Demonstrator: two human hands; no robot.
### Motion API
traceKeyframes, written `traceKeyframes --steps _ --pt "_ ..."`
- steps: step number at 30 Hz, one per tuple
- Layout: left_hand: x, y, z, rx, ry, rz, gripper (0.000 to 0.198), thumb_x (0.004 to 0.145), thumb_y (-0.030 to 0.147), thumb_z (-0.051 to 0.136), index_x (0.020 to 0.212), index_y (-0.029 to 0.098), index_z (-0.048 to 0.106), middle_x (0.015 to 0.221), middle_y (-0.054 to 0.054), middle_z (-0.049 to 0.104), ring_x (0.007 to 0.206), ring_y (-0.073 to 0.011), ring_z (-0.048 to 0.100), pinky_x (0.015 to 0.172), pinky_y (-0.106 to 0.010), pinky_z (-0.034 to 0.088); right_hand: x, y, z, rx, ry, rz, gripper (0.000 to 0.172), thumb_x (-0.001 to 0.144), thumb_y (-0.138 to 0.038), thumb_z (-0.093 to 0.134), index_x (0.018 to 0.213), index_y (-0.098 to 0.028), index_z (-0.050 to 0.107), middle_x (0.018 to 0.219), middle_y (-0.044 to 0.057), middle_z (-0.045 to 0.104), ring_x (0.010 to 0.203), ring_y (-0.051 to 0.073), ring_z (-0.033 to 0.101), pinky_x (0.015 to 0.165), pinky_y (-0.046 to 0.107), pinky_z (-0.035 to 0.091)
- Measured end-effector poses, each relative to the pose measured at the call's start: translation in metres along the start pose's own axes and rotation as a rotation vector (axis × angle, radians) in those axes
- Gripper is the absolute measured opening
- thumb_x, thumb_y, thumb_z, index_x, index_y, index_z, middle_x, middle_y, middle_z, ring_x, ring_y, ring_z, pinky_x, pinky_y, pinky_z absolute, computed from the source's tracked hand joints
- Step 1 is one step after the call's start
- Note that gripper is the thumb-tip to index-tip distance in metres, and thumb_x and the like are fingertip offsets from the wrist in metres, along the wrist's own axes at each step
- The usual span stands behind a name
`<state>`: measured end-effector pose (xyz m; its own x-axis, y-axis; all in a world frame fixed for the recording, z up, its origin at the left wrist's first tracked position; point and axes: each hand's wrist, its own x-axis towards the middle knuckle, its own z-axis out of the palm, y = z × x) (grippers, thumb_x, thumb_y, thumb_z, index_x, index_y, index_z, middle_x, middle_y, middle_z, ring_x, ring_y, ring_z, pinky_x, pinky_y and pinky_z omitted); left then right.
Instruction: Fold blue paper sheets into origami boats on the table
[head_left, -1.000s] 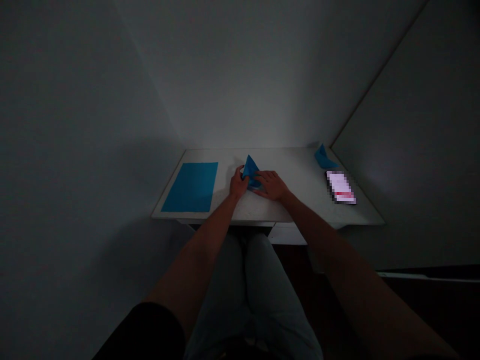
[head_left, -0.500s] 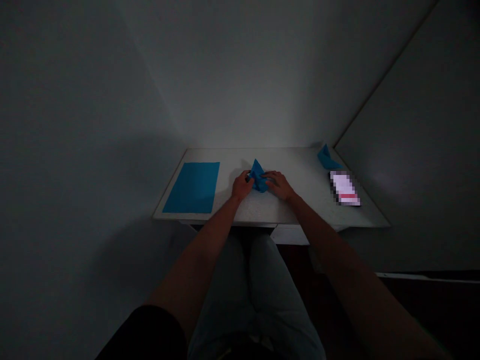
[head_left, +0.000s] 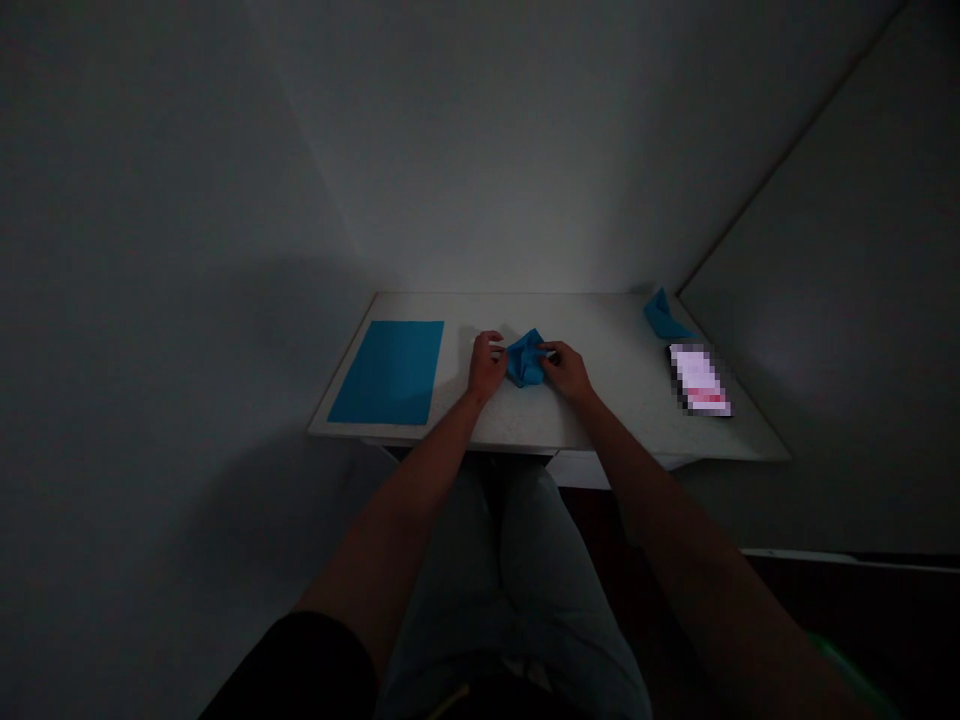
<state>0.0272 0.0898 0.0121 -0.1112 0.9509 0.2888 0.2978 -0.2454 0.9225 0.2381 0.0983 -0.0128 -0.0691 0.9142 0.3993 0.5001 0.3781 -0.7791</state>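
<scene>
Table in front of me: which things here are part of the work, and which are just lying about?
In use: folded blue paper, between the left hand and right hand.

Lying about: flat blue sheet, folded blue piece at the far corner, phone with a blurred screen.

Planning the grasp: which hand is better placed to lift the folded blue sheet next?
Probably the right hand: its fingertips touch the folded blue sheet, while the left hand sits just beside it, seemingly apart.

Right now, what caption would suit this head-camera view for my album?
Left hand and right hand flank a folded blue paper on a white table, beside a flat blue sheet.
</scene>
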Motion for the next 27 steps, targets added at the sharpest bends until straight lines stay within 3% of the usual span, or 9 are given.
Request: traceKeyframes --steps 4,11,19,27 --pt "0.001 0.001 -0.003 -0.007 -0.055 0.069 0.028 0.085 -0.001 0.059 0.1 0.018 0.073 0.136 -0.012 0.06 0.115 -0.0194 0.069 0.09 -0.03 0.061 -0.004 -0.006 0.004 -0.05 -0.061 -0.147 0.035 0.089 -0.027 0.062 0.121 -0.022 0.073 0.104 0.007 0.073 0.076 0.02 0.063 0.076 0.037 0.058" --pt "-0.001 0.001 -0.004 0.077 -0.061 0.025 0.015 0.092 0.017 0.074 0.105 0.019 0.079 0.115 -0.009 0.076 0.109 -0.0205 0.072 0.102 -0.034 0.057 -0.009 -0.018 0.004 -0.135 -0.177 -0.309 0.036 0.088 -0.016 0.057 0.121 -0.021 0.071 0.108 0.009 0.069 0.092 0.023 0.067 0.089 0.039 0.058" --pt "-0.005 0.003 -0.005 0.108 -0.038 0.014 0.027 0.083 0.027 0.087 0.107 0.019 0.077 0.112 -0.008 0.078 0.1 -0.0206 0.072 0.096 -0.034 0.056 -0.014 -0.028 0.002 -0.023 -0.151 -0.19 0.038 0.089 -0.024 0.062 0.127 -0.024 0.063 0.106 0.008 0.075 0.083 0.021 0.07 0.075 0.035 0.059" --pt "-0.001 -0.012 -0.001 0.04 -0.108 0.012 0.032 0.086 0.032 0.084 0.113 0.022 0.071 0.11 -0.005 0.079 0.099 -0.0196 0.073 0.093 -0.033 0.056 -0.015 -0.029 0.002 0.025 -0.15 -0.162 0.036 0.086 -0.028 0.064 0.122 -0.024 0.064 0.1 0.006 0.076 0.078 0.02 0.07 0.07 0.033 0.058"
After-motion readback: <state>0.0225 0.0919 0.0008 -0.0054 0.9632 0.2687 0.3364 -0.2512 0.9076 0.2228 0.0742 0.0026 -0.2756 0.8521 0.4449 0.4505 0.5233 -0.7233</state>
